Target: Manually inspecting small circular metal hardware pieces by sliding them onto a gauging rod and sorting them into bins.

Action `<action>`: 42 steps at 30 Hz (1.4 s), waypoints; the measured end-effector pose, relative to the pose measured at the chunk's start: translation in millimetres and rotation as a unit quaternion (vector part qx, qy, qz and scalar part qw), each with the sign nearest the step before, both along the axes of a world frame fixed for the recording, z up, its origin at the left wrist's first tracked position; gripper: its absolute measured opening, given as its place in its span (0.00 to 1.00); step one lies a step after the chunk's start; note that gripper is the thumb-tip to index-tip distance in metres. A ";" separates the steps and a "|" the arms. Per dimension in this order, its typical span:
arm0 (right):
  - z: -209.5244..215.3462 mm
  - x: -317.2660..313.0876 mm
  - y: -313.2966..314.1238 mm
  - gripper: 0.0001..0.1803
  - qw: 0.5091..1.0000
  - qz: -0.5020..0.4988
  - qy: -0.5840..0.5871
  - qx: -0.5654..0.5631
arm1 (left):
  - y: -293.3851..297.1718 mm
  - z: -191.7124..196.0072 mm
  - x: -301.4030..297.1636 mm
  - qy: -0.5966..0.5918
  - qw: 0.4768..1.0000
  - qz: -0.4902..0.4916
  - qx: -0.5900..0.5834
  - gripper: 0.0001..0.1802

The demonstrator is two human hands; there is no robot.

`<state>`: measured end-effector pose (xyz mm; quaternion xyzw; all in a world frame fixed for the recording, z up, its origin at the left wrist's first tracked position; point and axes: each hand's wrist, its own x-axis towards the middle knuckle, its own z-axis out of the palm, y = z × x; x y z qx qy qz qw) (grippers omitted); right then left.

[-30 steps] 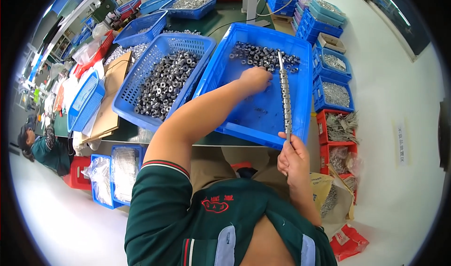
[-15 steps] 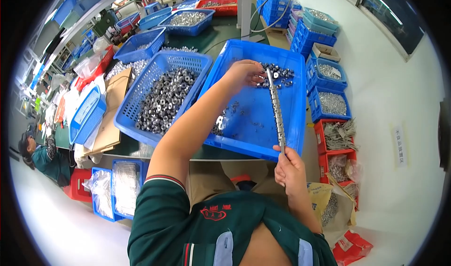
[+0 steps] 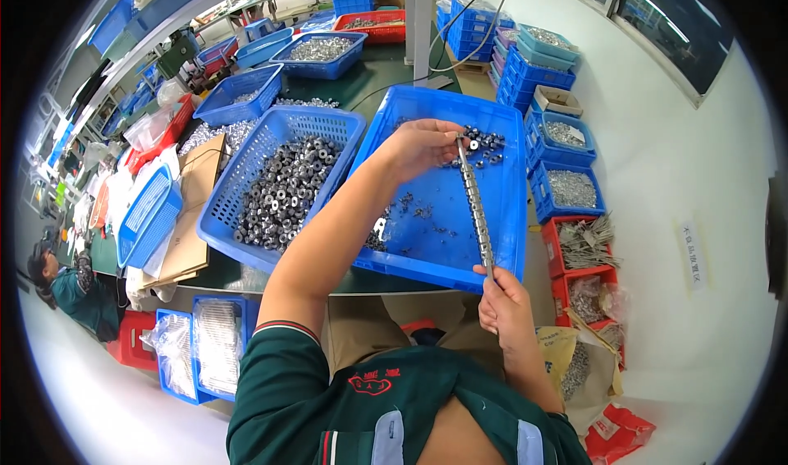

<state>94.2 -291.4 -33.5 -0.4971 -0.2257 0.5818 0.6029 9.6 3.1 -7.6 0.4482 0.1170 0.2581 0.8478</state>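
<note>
My right hand (image 3: pixel 505 302) is closed round the lower end of a thin metal rod (image 3: pixel 490 270), which slants up and away over the blue tray (image 3: pixel 513 210). Several shiny metal nut-like pieces (image 3: pixel 474 201) are strung along the rod in a row. My left hand (image 3: pixel 423 148) reaches across the tray to the rod's upper tip, its thumb and fingers pinched together there; whatever lies between them is too small to make out. Beside those fingertips, loose dark and silvery nut-like pieces (image 3: pixel 486 139) lie in the far part of the tray.
Left of the tray stands a blue perforated basket (image 3: pixel 215 210) heaped with similar pieces. Cardboard (image 3: pixel 193 210) and another blue basket (image 3: pixel 149 219) lie further left. Stacked blue bins (image 3: pixel 570 187) and red bins (image 3: pixel 561 256) line the right wall. A person (image 3: pixel 78 293) sits at far left.
My left hand has moved from the loose pieces to the rod's upper tip, and its fingers have closed there. My right hand still holds the rod. The view has shifted slightly.
</note>
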 end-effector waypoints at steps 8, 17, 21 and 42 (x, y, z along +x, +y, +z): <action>-2.7 0.5 0.0 0.14 1.000 -0.019 0.003 0.004 | -14.7 0.1 4.6 0.102 0.988 -0.104 0.052 0.12; -3.6 -1.7 0.3 0.15 1.000 -0.008 -0.012 0.007 | 23.8 -2.6 2.7 0.231 0.971 0.008 0.066 0.17; -5.9 -1.5 3.3 0.15 1.000 -0.016 -0.013 0.015 | 45.7 -33.7 18.0 0.391 0.825 0.034 0.406 0.08; -10.5 0.2 0.3 0.15 0.999 -0.006 -0.013 0.033 | 44.8 -88.6 23.1 0.546 0.534 0.032 0.645 0.11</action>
